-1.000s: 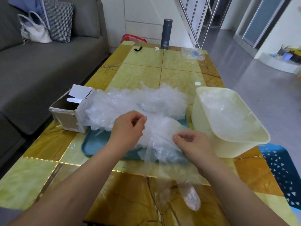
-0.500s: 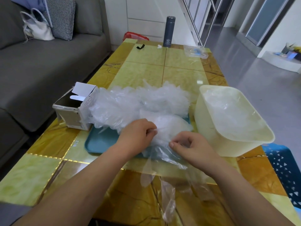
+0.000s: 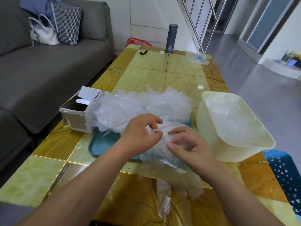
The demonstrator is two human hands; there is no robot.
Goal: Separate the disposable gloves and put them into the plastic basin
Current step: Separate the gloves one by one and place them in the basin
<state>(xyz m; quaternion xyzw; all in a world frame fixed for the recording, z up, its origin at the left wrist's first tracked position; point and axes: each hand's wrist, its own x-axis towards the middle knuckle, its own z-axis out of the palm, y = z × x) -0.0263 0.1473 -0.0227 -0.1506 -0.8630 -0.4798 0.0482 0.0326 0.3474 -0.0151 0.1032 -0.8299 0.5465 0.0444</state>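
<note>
A heap of clear disposable gloves (image 3: 140,108) lies across a teal tray (image 3: 101,144) in the middle of the table. My left hand (image 3: 140,136) pinches the cuff of a clear glove (image 3: 164,162) between thumb and fingers. My right hand (image 3: 190,147) grips the same bunch just to the right, the two hands almost touching. The glove's fingers hang down over the table's near part. The cream plastic basin (image 3: 211,141) stands to the right of the tray, with several clear gloves inside.
An opened cardboard glove box (image 3: 78,115) lies left of the tray. A dark flask (image 3: 171,38), a black clip (image 3: 143,52) and a clear packet (image 3: 197,57) sit at the table's far end. A grey sofa (image 3: 48,70) runs along the left; a blue stool (image 3: 285,175) is at right.
My hands have drawn together over the tray's near edge. The glove that was stretched between them now hangs bunched below, its fingers trailing lower.
</note>
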